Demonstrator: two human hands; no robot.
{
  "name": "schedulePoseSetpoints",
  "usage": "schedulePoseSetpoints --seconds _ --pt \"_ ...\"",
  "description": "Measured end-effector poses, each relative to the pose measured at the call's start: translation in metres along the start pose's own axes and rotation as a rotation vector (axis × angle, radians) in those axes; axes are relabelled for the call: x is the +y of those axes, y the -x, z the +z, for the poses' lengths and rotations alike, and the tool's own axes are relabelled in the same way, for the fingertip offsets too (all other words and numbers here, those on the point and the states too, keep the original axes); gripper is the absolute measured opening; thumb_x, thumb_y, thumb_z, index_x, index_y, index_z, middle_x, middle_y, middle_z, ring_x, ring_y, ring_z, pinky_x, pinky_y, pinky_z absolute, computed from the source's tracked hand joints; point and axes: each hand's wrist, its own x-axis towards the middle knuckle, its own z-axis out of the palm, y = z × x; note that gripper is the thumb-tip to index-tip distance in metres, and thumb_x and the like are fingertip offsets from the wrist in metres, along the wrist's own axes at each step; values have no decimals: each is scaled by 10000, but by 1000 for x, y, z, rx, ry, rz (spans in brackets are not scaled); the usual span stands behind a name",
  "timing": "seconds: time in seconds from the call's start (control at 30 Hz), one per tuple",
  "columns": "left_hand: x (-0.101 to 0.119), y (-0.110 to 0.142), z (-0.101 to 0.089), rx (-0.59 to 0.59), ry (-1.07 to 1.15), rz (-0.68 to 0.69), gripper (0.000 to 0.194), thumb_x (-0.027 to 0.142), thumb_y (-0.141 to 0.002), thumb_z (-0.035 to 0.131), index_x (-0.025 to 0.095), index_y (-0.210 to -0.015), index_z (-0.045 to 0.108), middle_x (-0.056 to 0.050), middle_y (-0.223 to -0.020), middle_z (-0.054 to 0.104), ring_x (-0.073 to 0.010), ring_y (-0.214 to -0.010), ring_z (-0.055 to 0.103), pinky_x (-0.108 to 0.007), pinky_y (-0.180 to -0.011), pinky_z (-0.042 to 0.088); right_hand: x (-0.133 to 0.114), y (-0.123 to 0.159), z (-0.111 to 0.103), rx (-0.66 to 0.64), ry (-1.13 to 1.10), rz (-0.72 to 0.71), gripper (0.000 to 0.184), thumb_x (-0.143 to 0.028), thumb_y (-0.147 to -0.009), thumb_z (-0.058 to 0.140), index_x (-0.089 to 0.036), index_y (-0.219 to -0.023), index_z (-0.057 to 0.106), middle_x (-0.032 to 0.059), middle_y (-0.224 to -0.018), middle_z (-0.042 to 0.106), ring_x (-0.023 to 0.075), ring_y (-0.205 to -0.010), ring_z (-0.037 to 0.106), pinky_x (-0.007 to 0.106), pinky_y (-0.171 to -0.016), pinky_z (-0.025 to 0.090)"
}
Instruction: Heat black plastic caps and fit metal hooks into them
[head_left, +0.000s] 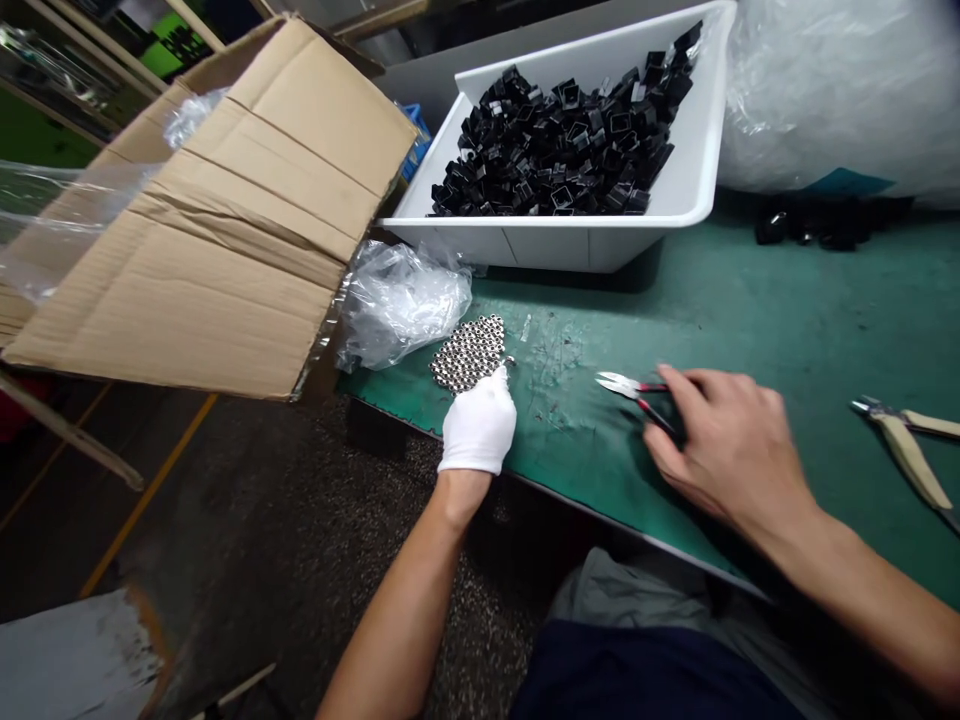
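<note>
My left hand (pixel 478 420) wears a white fabric glove and rests its closed fingers on a flat patch of shiny silver metal beads or rings (pixel 469 352) on the green mat (pixel 750 300). My bare right hand (pixel 720 450), slightly blurred, closes over the handles of red-handled pliers (pixel 634 392), whose steel jaws point left. Farther right lie pliers with beige handles (pixel 907 450), apart from my hand.
A white plastic tub (pixel 585 245) holds several black square plastic parts. A tilted cardboard box (pixel 210 220) hangs over the left table edge, next to a clear plastic bag (pixel 397 305). A large plastic sack (pixel 832 90) and dark parts (pixel 825 222) lie at the back right.
</note>
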Motion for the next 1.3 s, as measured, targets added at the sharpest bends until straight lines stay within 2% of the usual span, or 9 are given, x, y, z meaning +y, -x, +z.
schedulePoseSetpoints --seconds 0.13,0.27,0.4,0.53,0.7,0.93,1.1,1.3 --pt "3 3 5 38 9 -46 518 293 -1053 216 122 -1132 699 -166 -946 747 -249 -801 715 -334 -765 504 -46 -56 2 -19 -6 -156 496 -359 -918 515 -94 -1336 542 186 -1144 580 356 -1042 477 464 -884 343" --pt "3 6 10 46 -27 31 565 278 -1054 153 118 -1178 681 -179 -976 726 -260 -787 700 -348 -748 493 -67 -81 11 -8 12 -225 474 -320 -919 506 -60 -1315 530 207 -1176 548 362 -1063 448 481 -910 313" --pt "2 8 9 11 -110 114 580 215 -1041 116 75 -1286 622 -207 -1011 695 -267 -809 688 -346 -734 482 -69 -85 16 27 73 -256 418 -289 -906 507 -61 -1253 551 198 -1155 545 357 -1052 447 499 -932 306" --pt "1 8 9 23 -125 133 560 192 -1034 135 58 -1338 585 -216 -1007 682 -271 -824 676 -353 -730 481 -69 -88 21 27 99 -262 430 -304 -901 519 -75 -1265 541 180 -1147 545 354 -1046 452 493 -922 321" --pt "-1 6 10 32 -157 136 543 176 -1033 145 64 -1353 568 -209 -1033 693 -265 -827 680 -347 -710 484 -74 -89 25 -34 119 -223 476 -359 -891 556 -86 -1281 529 176 -1107 546 349 -1015 459 462 -861 345" --pt "0 8 11 90 -218 156 532 166 -1035 150 63 -1300 599 -198 -1000 704 -252 -763 690 -331 -634 450 -76 -89 23 -82 169 -209 462 -364 -895 539 -94 -1269 525 174 -1093 535 346 -1009 467 454 -856 350" --pt "2 8 15 114 -158 104 522 243 -1057 170 111 -1188 657 -164 -931 714 -236 -722 690 -312 -607 427 -76 -91 22 -82 181 -222 449 -366 -897 515 -91 -1251 524 177 -1103 532 351 -1030 461 465 -881 337" --pt "-1 12 20 190 -170 71 519 227 -1059 168 119 -1313 607 -159 -959 718 -218 -668 675 -308 -548 359 -76 -92 21 -90 171 -185 453 -383 -882 527 -100 -1237 535 183 -1135 537 352 -1036 460 466 -892 326"
